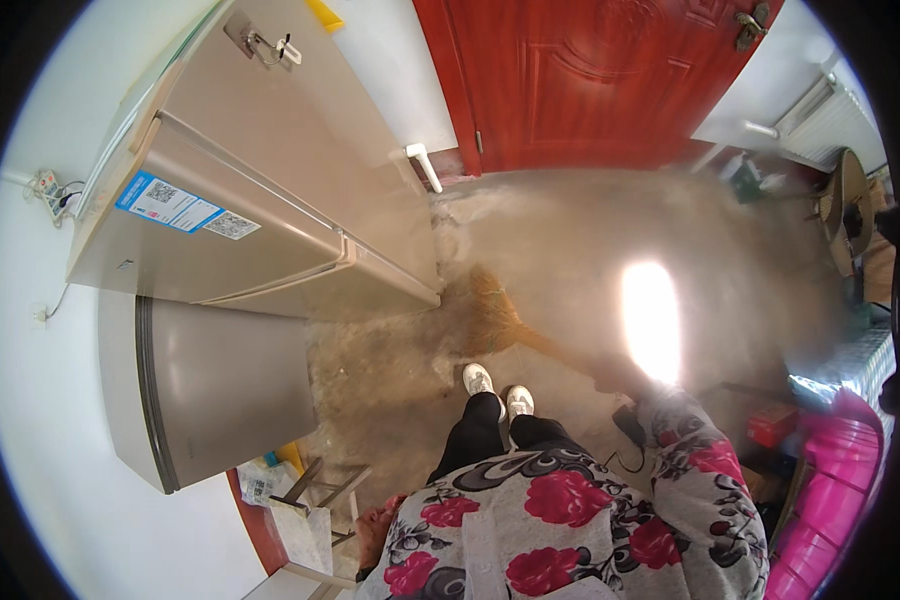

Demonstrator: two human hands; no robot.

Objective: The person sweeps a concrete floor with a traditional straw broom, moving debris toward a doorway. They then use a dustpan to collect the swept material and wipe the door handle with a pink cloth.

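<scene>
My right hand (619, 377) grips the handle of a straw broom (497, 313). The broom's fanned bristles rest on the concrete floor (390, 375) just ahead of my white shoes (478, 379). Beside my hip at the lower left is my left hand (375, 531), partly hidden by my flowered jacket (487, 517). Whether its fingers are closed does not show.
A tall refrigerator (270, 172) and a smaller grey appliance (225, 382) stand at the left. Ahead is a red door (592, 82). A wooden stool (322, 487) is at lower left. Pink plastic (832, 480) and a red box (771, 425) lie at right. Sunlight (651, 319) glares off the floor.
</scene>
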